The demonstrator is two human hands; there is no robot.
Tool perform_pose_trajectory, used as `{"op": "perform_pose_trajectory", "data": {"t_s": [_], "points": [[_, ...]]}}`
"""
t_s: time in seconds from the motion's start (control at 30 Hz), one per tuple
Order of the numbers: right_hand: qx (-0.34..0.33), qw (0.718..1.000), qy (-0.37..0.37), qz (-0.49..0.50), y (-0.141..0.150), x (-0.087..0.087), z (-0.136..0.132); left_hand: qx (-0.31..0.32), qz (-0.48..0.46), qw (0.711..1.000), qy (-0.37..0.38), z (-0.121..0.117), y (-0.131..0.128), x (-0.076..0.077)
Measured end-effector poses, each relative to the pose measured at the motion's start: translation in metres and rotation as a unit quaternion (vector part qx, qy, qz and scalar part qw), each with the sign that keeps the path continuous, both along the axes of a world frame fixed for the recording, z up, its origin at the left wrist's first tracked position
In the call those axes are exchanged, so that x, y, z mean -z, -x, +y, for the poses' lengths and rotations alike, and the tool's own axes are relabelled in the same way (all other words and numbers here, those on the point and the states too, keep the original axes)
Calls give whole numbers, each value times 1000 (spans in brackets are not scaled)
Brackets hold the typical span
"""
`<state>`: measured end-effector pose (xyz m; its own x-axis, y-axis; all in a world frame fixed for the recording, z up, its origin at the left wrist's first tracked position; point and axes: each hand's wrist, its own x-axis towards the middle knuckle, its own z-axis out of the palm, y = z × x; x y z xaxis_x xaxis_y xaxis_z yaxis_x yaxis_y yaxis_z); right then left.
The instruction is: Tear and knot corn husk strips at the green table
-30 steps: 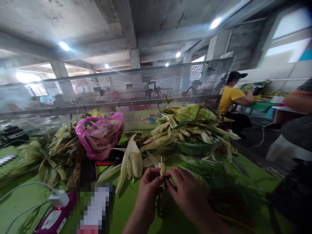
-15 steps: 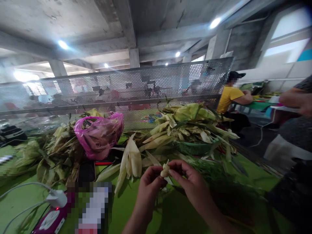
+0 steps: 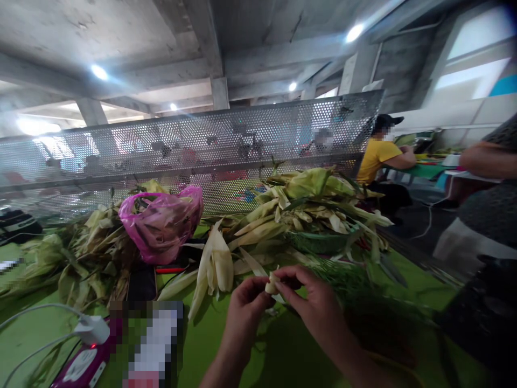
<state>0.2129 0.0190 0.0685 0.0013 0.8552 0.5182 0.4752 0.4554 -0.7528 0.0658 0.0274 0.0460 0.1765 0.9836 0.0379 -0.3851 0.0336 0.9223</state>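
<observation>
My left hand (image 3: 248, 304) and my right hand (image 3: 313, 304) meet above the green table. Between their fingertips is a small, pale, knobby piece of what looks like corn husk (image 3: 271, 285), with a thin tip pointing up. The left fingers pinch it from the left; the right thumb and forefinger press on it from the right. Just beyond my left hand lie folded, dry corn husks (image 3: 221, 264). Fine green strands (image 3: 347, 280) spread past my right hand.
A large husk pile (image 3: 311, 188) covers a green basket (image 3: 313, 242). A pink plastic bag (image 3: 161, 226) stands left of it. Nearer are a purple power strip (image 3: 86, 361) with a white charger (image 3: 92, 330). Behind runs a perforated metal screen (image 3: 181, 145); a person in yellow (image 3: 377, 156) sits right.
Since a second ago, my right hand has shifted and turned around the pale piece, which now sits tilted rather than upright. In the last half second the fingers have moved only slightly.
</observation>
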Motion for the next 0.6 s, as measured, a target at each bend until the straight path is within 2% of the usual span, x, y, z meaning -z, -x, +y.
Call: {"op": "perform_pose_trajectory", "data": {"t_s": [0.17, 0.37, 0.5, 0.6], "points": [[6, 996, -20, -91, -1, -4, -1, -49, 142, 985, -86, 1, 0, 3], [48, 987, -19, -152, -4, -2, 1, -67, 250, 952, -162, 0, 1, 10], [52, 978, -31, -200, -1, 0, 0, -72, 320, 928, -175, -5, 0, 5], [34, 981, -32, -187, 3, 1, -2, -70, 355, 912, -192, -9, -3, 0]]}}
